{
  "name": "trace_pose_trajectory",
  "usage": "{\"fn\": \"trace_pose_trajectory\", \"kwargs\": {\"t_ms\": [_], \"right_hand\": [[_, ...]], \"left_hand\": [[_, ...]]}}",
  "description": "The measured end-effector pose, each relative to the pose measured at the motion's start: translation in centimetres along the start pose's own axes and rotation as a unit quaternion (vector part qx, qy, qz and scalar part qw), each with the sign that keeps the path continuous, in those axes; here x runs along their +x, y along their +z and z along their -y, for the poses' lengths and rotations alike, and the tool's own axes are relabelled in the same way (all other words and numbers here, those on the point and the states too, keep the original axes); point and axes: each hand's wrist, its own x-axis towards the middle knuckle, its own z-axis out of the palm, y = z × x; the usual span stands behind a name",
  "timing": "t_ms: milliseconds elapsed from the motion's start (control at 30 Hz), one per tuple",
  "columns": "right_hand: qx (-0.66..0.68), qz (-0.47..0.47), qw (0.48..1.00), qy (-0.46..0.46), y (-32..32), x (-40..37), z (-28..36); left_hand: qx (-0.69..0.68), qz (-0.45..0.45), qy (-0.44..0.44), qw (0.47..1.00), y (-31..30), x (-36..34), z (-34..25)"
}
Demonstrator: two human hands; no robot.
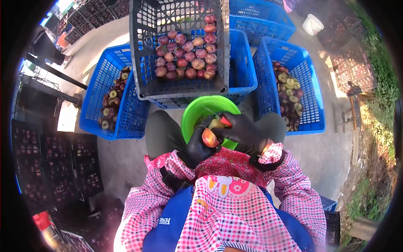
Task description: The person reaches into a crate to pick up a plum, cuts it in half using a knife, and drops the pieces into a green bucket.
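In the head view, my left hand [199,145], in a black glove, is closed around a reddish-orange plum [209,137]. My right hand [241,129], gloved in black too, grips a small knife by its red handle [226,121], and the thin blade points up and left. Between the two hands shows a yellow-green cut piece of plum [215,124]. Both hands are over a bright green basin [191,110] between my knees. Beyond it, a black crate [180,89] of whole plums rests tilted toward me on a blue crate [242,63].
Blue crates with cut plum halves stand at left [90,110] and right [312,105]. Another blue crate [262,23] and a white bucket [312,25] are farther back. Stacked dark crates [54,164] of fruit line the left side.
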Motion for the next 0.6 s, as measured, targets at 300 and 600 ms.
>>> {"fn": "trace_pose_trajectory", "kwargs": {"t_ms": [300,600], "right_hand": [[-0.012,-0.386,0.921,-0.059,-7.9,-2.3,0.0],[-0.115,-0.486,0.864,0.056,-18.0,-6.2,-6.8]], "left_hand": [[0.163,0.079,0.14,0.973,-10.6,2.9,-11.9],[0.821,-0.079,0.248,0.508,-10.1,13.0,-22.7]]}}
